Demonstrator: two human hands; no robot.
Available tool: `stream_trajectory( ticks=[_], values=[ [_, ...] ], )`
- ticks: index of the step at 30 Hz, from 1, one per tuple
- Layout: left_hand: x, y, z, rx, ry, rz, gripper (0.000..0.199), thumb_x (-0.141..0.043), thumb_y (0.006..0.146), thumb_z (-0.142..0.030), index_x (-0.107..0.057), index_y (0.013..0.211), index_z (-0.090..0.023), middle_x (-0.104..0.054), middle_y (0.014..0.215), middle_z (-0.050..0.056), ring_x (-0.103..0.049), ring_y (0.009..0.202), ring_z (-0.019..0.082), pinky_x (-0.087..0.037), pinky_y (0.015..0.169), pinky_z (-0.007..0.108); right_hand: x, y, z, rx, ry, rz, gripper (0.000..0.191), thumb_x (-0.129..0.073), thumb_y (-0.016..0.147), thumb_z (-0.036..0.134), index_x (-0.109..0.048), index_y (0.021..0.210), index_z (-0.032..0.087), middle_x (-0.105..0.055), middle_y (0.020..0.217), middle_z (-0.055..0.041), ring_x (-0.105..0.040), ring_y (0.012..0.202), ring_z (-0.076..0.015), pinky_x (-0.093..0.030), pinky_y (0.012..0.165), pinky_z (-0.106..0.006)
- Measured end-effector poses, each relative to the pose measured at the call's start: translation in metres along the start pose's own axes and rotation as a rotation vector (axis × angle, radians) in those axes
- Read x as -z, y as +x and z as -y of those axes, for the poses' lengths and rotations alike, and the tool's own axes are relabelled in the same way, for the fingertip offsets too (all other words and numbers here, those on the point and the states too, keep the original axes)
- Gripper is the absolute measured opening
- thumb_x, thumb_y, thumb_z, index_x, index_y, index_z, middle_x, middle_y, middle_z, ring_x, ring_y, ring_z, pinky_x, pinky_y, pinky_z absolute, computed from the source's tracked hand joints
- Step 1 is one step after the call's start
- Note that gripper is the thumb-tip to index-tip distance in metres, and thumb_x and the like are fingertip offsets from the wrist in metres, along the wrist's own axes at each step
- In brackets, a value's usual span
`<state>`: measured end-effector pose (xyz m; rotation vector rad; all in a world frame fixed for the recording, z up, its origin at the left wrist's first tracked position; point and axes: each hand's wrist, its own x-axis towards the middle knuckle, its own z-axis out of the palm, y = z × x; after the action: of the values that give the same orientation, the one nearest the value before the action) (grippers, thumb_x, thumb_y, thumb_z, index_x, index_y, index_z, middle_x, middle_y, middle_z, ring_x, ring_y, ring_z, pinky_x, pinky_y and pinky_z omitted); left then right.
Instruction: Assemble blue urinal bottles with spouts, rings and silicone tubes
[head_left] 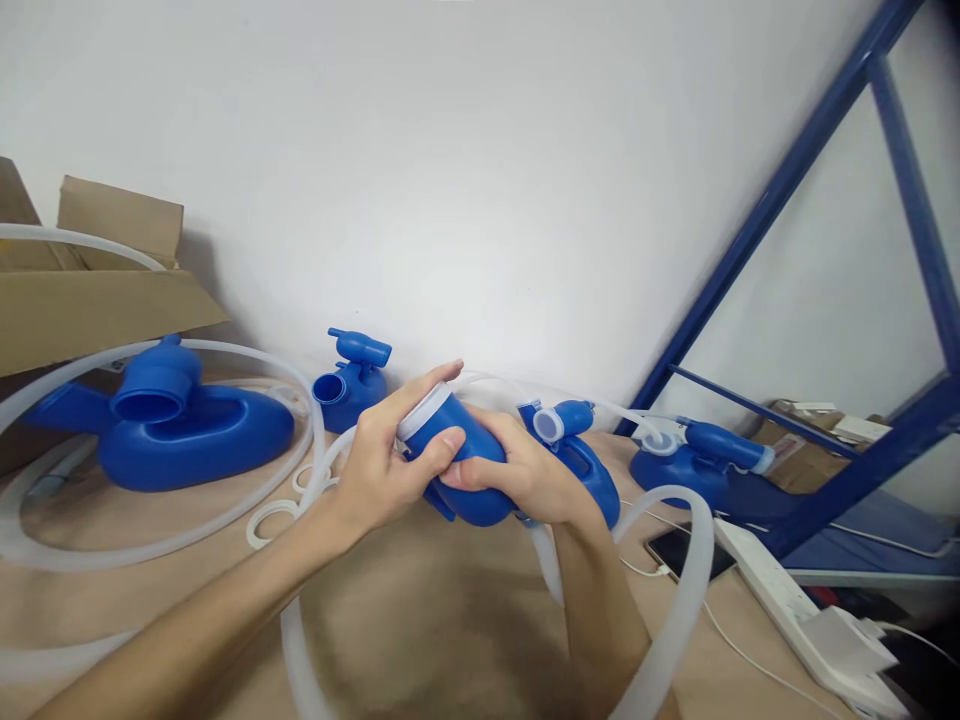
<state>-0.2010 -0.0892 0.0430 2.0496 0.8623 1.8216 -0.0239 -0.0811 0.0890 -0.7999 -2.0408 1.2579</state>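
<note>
Both hands hold a blue plastic urinal funnel [477,505] above the table, its wide end tilted up and to the left. A white ring [424,411] sits around that wide end. My left hand [386,460] is closed around the ring end, thumb on the blue side. My right hand [525,465] wraps the lower body, its thumb close to the left thumb. A translucent hose [549,565] hangs below the right hand; its attachment is hidden. Blue urinal bottles stand behind: one [589,470] just right of the hands, another [352,395] to the left.
A large blue urinal bottle [202,450] lies at left amid looped hose [187,545], before a cardboard box [112,305]. White rings [259,518] lie near my left wrist. At right are another bottle [671,475], a phone [686,550], a power strip [780,595] and a blue metal frame [739,255].
</note>
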Motion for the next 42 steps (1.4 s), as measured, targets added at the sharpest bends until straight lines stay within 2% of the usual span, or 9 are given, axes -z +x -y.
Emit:
stream_trajectory(
  ticks=[8, 11, 15, 19, 24, 27, 33, 37, 42],
  values=[
    [-0.008, 0.013, -0.037, -0.297, 0.054, 0.053, 0.046, -0.067, 0.092, -0.028, -0.066, 0.137, -0.020, -0.072, 0.135, 0.009, -0.070, 0.122, 0.028, -0.056, 0.105, 0.036, 0.022, -0.016, 0.017, 0.119, -0.126, 0.108, 0.032, -0.081, 0.073, 0.041, -0.073, 0.099, 0.025, -0.075, 0.094, -0.0026, -0.069, 0.088, -0.0265, -0.058, 0.077, -0.037],
    [-0.010, 0.028, -0.035, -0.237, -0.027, 0.139, 0.060, -0.066, 0.095, -0.039, -0.055, 0.151, -0.021, -0.061, 0.151, 0.012, -0.059, 0.138, 0.032, -0.049, 0.115, 0.043, 0.034, -0.013, 0.007, 0.192, -0.091, -0.002, 0.049, -0.083, 0.072, 0.044, -0.070, 0.115, 0.023, -0.074, 0.112, -0.0047, -0.070, 0.104, -0.0300, -0.058, 0.091, -0.041],
    [-0.001, 0.040, -0.018, -0.037, -0.101, 0.240, 0.062, -0.051, 0.103, -0.052, -0.046, 0.159, -0.025, -0.059, 0.154, 0.010, -0.058, 0.138, 0.032, -0.052, 0.111, 0.043, 0.048, -0.004, -0.018, 0.211, 0.103, -0.110, 0.069, -0.083, 0.074, 0.054, -0.064, 0.132, 0.022, -0.073, 0.124, -0.0076, -0.067, 0.119, -0.0325, -0.056, 0.101, -0.046],
    [0.014, 0.041, -0.006, -0.082, 0.236, 0.225, 0.047, -0.060, 0.100, -0.048, -0.068, 0.139, -0.023, -0.066, 0.143, 0.010, -0.064, 0.127, 0.030, -0.054, 0.106, 0.041, 0.055, 0.001, -0.032, 0.217, 0.191, -0.229, 0.072, -0.079, 0.078, 0.056, -0.061, 0.140, 0.024, -0.071, 0.132, -0.0083, -0.066, 0.124, -0.0324, -0.057, 0.102, -0.044],
    [0.024, 0.040, -0.009, -0.100, 0.455, 0.186, 0.035, -0.058, 0.100, -0.048, -0.083, 0.103, -0.024, -0.077, 0.104, 0.007, -0.072, 0.086, 0.022, -0.058, 0.076, 0.031, 0.050, -0.003, -0.029, 0.278, 0.105, -0.302, 0.067, -0.078, 0.082, 0.055, -0.063, 0.139, 0.024, -0.071, 0.133, -0.0071, -0.067, 0.122, -0.0308, -0.057, 0.102, -0.044],
    [0.027, 0.040, -0.013, 0.003, 0.397, 0.243, 0.037, -0.060, 0.098, -0.053, -0.083, 0.104, -0.024, -0.080, 0.095, 0.006, -0.073, 0.081, 0.022, -0.058, 0.069, 0.030, 0.044, -0.011, -0.025, 0.340, -0.002, -0.341, 0.069, -0.077, 0.084, 0.055, -0.060, 0.145, 0.026, -0.068, 0.140, -0.0063, -0.064, 0.128, -0.0312, -0.052, 0.109, -0.047],
    [0.023, 0.039, -0.012, 0.230, 0.030, 0.208, 0.036, -0.079, 0.085, -0.051, -0.083, 0.105, -0.021, -0.082, 0.098, 0.008, -0.078, 0.090, 0.029, -0.065, 0.083, 0.041, 0.034, -0.021, -0.019, 0.422, -0.331, -0.456, 0.075, -0.076, 0.087, 0.051, -0.051, 0.154, 0.029, -0.063, 0.147, -0.0090, -0.058, 0.134, -0.0339, -0.044, 0.116, -0.051],
    [0.011, 0.038, -0.014, 0.343, -0.223, 0.108, 0.045, -0.094, 0.069, -0.043, -0.083, 0.107, -0.019, -0.083, 0.091, 0.008, -0.079, 0.087, 0.031, -0.068, 0.081, 0.043, 0.032, -0.023, -0.016, 0.447, -0.324, -0.509, 0.071, -0.074, 0.090, 0.050, -0.053, 0.153, 0.026, -0.064, 0.145, -0.0099, -0.061, 0.130, -0.0331, -0.048, 0.112, -0.049],
    [-0.003, 0.035, -0.018, 0.400, -0.298, -0.019, 0.049, -0.099, 0.059, -0.039, -0.084, 0.101, -0.017, -0.083, 0.101, 0.010, -0.078, 0.098, 0.032, -0.066, 0.091, 0.043, 0.037, -0.019, -0.019, 0.461, -0.239, -0.487, 0.062, -0.071, 0.091, 0.052, -0.059, 0.145, 0.024, -0.070, 0.136, -0.0087, -0.069, 0.115, -0.0294, -0.057, 0.100, -0.044]
  ],
)
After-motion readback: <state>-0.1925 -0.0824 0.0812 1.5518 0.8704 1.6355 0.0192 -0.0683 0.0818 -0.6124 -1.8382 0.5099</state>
